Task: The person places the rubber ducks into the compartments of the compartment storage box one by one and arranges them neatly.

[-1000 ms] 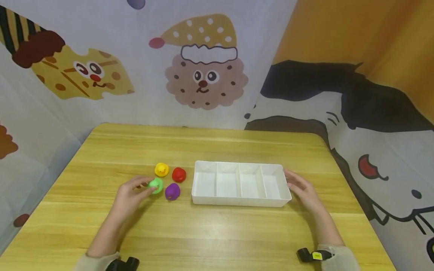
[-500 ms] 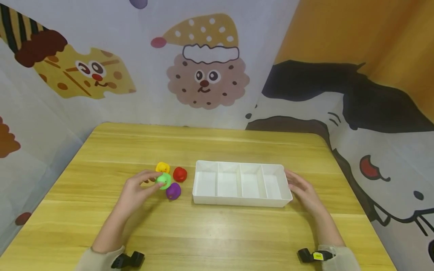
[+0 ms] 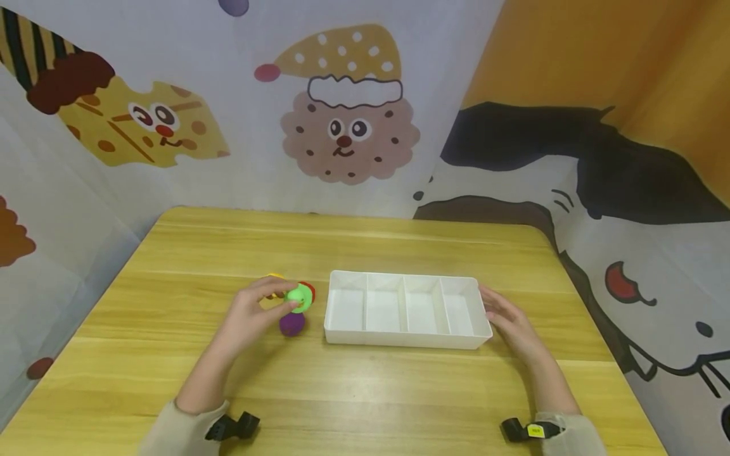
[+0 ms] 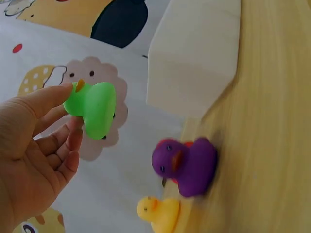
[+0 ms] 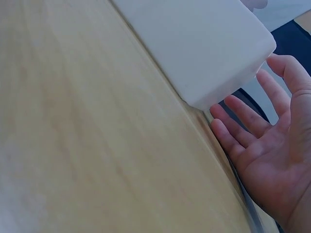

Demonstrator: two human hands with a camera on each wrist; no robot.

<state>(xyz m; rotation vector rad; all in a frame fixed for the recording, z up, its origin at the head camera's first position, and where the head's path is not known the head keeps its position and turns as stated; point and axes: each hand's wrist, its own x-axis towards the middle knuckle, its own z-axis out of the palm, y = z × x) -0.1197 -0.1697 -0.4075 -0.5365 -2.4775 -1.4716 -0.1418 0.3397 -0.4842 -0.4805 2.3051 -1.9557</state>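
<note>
My left hand point(image 3: 255, 310) pinches a green rubber duck point(image 4: 99, 109) by its head between thumb and fingertips, held up above the table. Below it a purple rubber duck point(image 3: 292, 324) stands on the wood. Partly covered by the hand and the green duck are a red duck point(image 3: 312, 291) and a yellow duck point(image 4: 165, 213). To their right lies a white tray point(image 3: 399, 340) with several compartments in a row. My right hand point(image 3: 513, 323) rests its fingertips at the tray's right end wall, fingers relaxed and loosely spread in the right wrist view.
The wooden table point(image 3: 365, 399) reaches back to a wall cloth point(image 3: 239, 183) printed with cartoon figures. Both sleeves carry a black wrist camera, the left one point(image 3: 234, 426) and the right one point(image 3: 527, 430), low over the table's front.
The left hand has lifted the green duck from beside the yellow one and carried it right, now over the red duck. The right hand has stayed at the tray's end.
</note>
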